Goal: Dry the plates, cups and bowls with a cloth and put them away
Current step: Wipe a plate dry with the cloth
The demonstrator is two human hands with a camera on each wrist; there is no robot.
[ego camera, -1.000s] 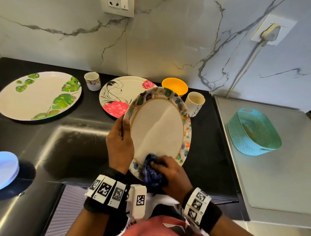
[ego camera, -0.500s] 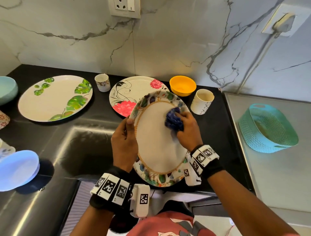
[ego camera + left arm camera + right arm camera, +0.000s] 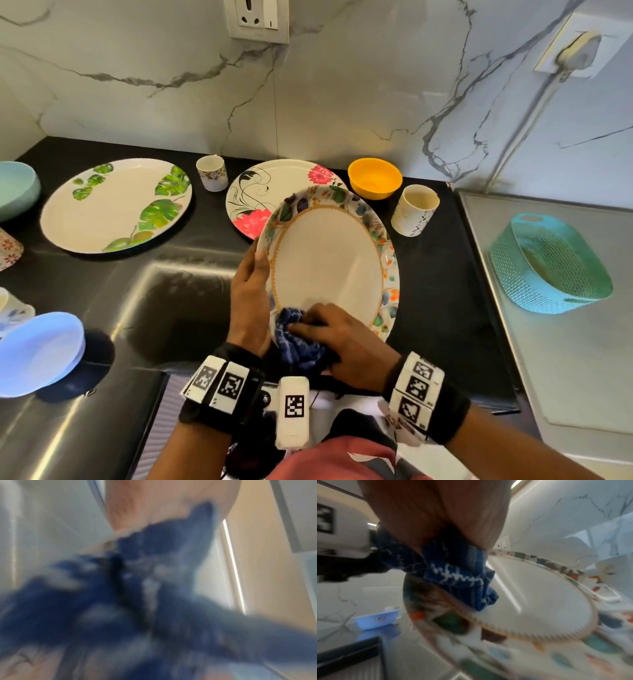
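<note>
- The person is standing at the black table [image 3: 442,308], holding a floral-rimmed plate [image 3: 329,260] tilted up over the sink [image 3: 178,301].
- The left hand [image 3: 248,294] is gripping the plate's left edge, thumb lying over the rim, fingers behind it.
- The right hand [image 3: 342,342] is clutching a bunched blue cloth [image 3: 298,342] and pressing it against the plate's lower left rim; the right wrist view is showing the cloth [image 3: 453,574] wadded under the palm on the plate [image 3: 539,601].
- Behind the held plate, a red-flower plate [image 3: 253,195], a leaf plate [image 3: 113,205], an orange bowl [image 3: 375,178] and two cups [image 3: 414,210] [image 3: 212,173] are sitting on the table.
- A teal basket [image 3: 548,263] is lying on the steel surface to the right.
</note>
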